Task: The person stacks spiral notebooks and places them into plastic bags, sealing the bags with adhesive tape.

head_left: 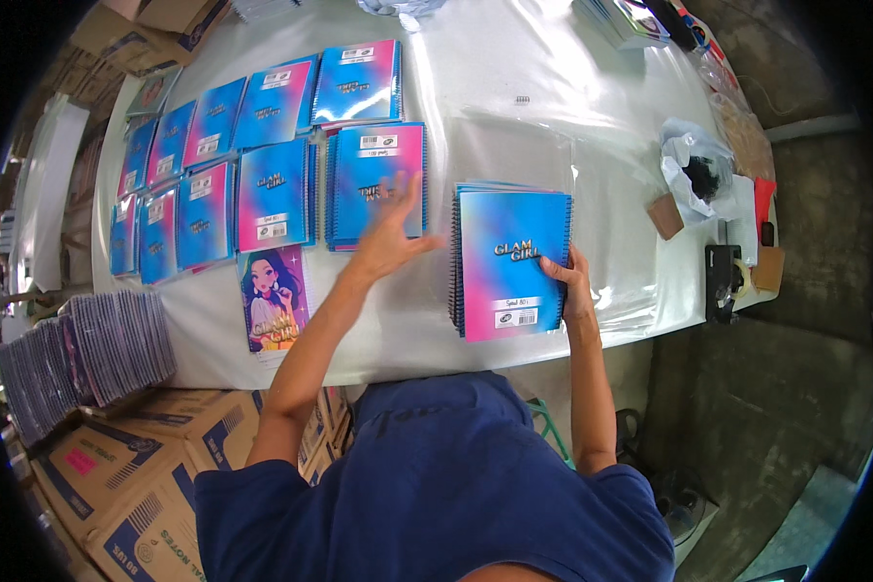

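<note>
Our right hand (577, 288) grips the stack of spiral notebooks (512, 218) by its right edge, thumb over the top cover, fingers at the side. The stack is just right of the frame's centre; we cannot tell whether its underside is raised. Our left hand (390, 241) is open, fingers spread and empty, over the nearest notebook pile (354, 173); whether it touches that cover is unclear.

To handle the stack well, we should support its whole thickness with both hands, since thumb pressure alone may let the lower notebooks slide. Coils show along both sides, so we should keep them from hooking each other. A few covers peek out unevenly along the upper edge, and a light tap there should square them.

Farther out, more blue-and-pink piles (275, 189) form two rows across the upper left of the frame. Below them lies an illustrated notebook (277, 291). The pale, glossy surface (626, 276) reaches toward the right of the frame, where a crumpled plastic bag (687, 145) and a black tape dispenser (720, 281) sit. At lower left are dark bound stacks (116, 349) and cardboard boxes (131, 461).
</note>
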Demonstrator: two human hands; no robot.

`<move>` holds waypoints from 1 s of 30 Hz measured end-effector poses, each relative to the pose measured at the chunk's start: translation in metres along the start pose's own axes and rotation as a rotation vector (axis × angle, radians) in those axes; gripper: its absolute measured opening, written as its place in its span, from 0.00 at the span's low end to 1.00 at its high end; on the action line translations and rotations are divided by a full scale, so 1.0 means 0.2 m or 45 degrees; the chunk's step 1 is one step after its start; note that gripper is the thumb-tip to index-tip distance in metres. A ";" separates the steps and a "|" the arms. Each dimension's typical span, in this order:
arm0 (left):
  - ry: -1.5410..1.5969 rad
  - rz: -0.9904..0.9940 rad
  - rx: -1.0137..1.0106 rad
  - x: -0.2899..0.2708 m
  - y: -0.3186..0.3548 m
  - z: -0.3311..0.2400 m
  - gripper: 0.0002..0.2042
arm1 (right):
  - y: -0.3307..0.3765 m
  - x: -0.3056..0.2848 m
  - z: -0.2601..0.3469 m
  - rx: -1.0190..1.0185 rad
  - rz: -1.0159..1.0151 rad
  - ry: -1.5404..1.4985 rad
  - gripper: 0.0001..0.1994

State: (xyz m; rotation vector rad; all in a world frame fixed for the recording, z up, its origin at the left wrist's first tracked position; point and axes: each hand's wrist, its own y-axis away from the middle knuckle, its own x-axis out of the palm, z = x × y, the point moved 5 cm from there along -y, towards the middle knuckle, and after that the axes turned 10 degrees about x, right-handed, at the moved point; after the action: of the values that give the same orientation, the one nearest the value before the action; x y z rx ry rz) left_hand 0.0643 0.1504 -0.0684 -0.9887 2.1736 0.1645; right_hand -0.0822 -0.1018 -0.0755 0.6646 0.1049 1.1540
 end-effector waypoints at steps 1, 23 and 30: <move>-0.423 0.133 -0.063 -0.01 0.05 0.05 0.37 | 0.01 -0.02 -0.02 0.110 -0.045 -0.022 0.29; -0.265 -0.007 0.143 0.37 0.11 -0.41 0.43 | -0.07 -0.17 -0.22 0.200 -0.154 0.087 0.33; 1.300 0.121 -0.192 0.38 0.02 -0.21 0.59 | 0.26 -0.03 -0.01 -0.345 -0.117 0.200 0.38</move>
State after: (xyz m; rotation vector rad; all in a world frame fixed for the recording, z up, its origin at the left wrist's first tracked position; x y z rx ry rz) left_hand 0.0047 0.0906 -0.0903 -1.2079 3.1660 -0.1867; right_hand -0.1274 -0.0940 -0.0508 0.3261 0.1083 1.1057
